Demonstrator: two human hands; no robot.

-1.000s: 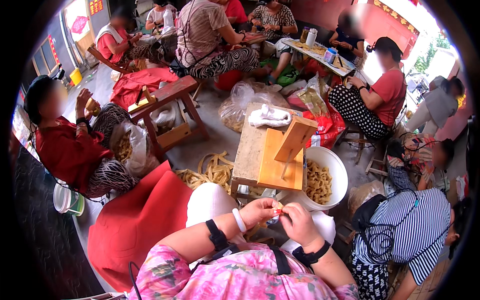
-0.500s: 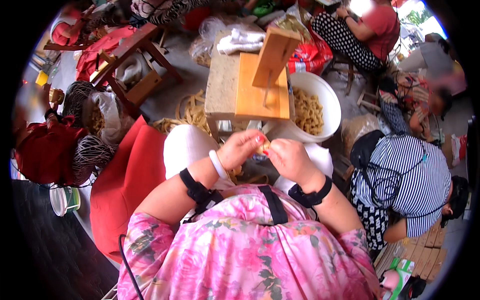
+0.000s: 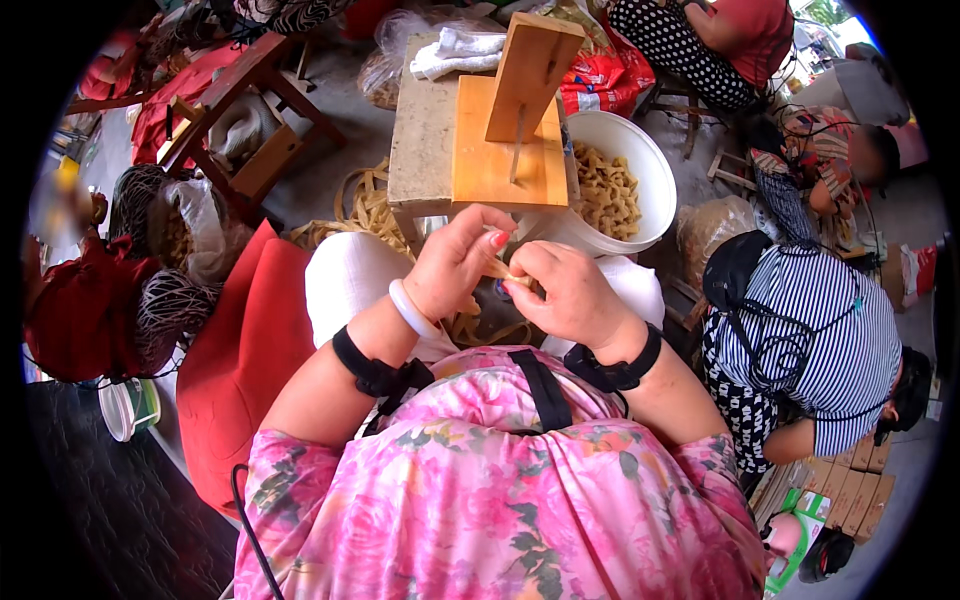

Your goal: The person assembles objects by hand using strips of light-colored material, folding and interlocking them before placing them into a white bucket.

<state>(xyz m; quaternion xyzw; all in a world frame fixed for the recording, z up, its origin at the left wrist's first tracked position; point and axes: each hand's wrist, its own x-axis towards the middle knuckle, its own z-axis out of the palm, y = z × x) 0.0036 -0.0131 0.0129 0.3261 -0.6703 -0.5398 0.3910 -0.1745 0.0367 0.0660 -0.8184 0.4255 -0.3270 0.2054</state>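
Note:
Over my lap, my left hand (image 3: 457, 258) and my right hand (image 3: 575, 292) are close together, working a narrow tan strip (image 3: 500, 271). The fingers of my right hand pinch a small folded or knotted part of it. From there the strip runs up into my left hand, which grips it below the raised thumb; fingers hide its end. Past my hands, a wooden stand (image 3: 466, 184) with a tilted upright board (image 3: 533, 75) and a thin metal rod rests on a worn bench (image 3: 424, 160). Beside it, a white bucket (image 3: 660, 190) holds many similar tan folded pieces (image 3: 605, 195).
Loose tan strips (image 3: 365, 200) lie on the floor left of the bench. White cloths (image 3: 460, 52) sit on the bench's far end. A red cushioned seat (image 3: 235, 380) is at my left. A person in a striped top (image 3: 815, 335) sits close at my right; other people sit around.
My hands have drawn slightly apart, the left moving up and left, so a length of strip shows between them. The whole view has shifted a little.

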